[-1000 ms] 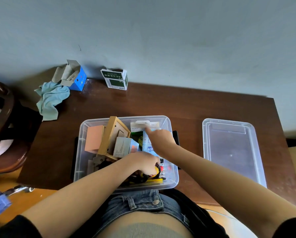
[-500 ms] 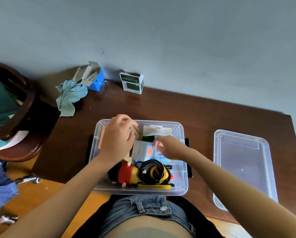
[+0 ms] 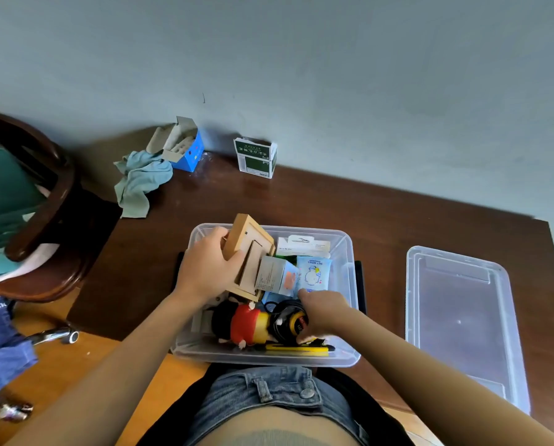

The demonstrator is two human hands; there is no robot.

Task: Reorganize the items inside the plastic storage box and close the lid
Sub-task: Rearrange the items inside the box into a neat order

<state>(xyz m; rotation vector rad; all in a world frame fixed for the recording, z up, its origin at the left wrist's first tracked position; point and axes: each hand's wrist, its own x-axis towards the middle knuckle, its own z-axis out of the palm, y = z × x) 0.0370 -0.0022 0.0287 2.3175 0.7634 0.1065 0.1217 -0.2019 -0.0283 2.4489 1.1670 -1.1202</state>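
The clear plastic storage box (image 3: 346, 252) stands at the table's near edge, holding several items. My left hand (image 3: 204, 268) grips a wooden picture frame (image 3: 248, 252) tilted at the box's left side. My right hand (image 3: 320, 313) reaches down into the box's near right part and curls around a black and yellow tape measure (image 3: 288, 320). A red and yellow plush toy (image 3: 246, 323) lies along the near wall beside a yellow cutter (image 3: 298, 349). A grey carton (image 3: 272, 273), a blue wipes pack (image 3: 312, 273) and a white package (image 3: 301, 244) fill the middle and back. The clear lid (image 3: 462, 317) lies on the table to the right.
A green and white carton (image 3: 256, 157), an open blue box (image 3: 185, 144) and a pale blue cloth (image 3: 140, 181) sit by the wall. A dark wooden chair (image 3: 40, 201) stands at the left. The brown table (image 3: 397, 214) ends just behind the lid.
My left hand has left the cables at the near side, moved to the wooden frame and taken hold of it. My right hand has come back from the far packages to the tape measure.
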